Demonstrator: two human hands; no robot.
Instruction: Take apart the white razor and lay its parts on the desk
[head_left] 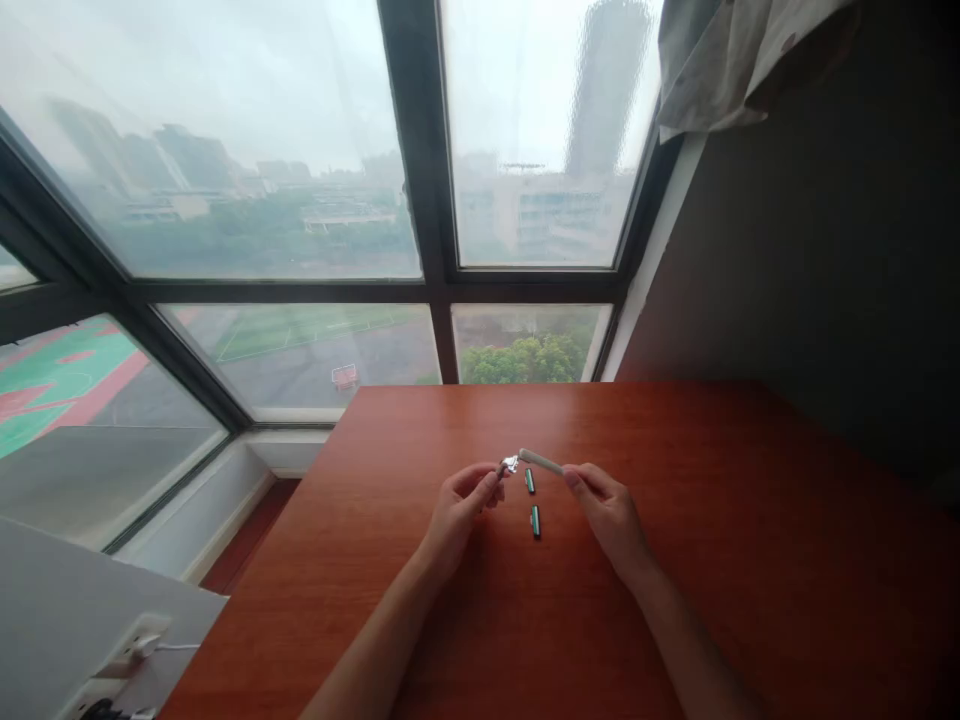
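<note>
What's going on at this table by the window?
A person at a reddish-brown wooden table holds a slim pale stick with a silvery metal tip just above it, using both hands. The left hand pinches the metal tip end, and the right hand grips the opposite end. Two small green-and-dark oblong pieces lie on the table between the hands, with neither hand touching them.
</note>
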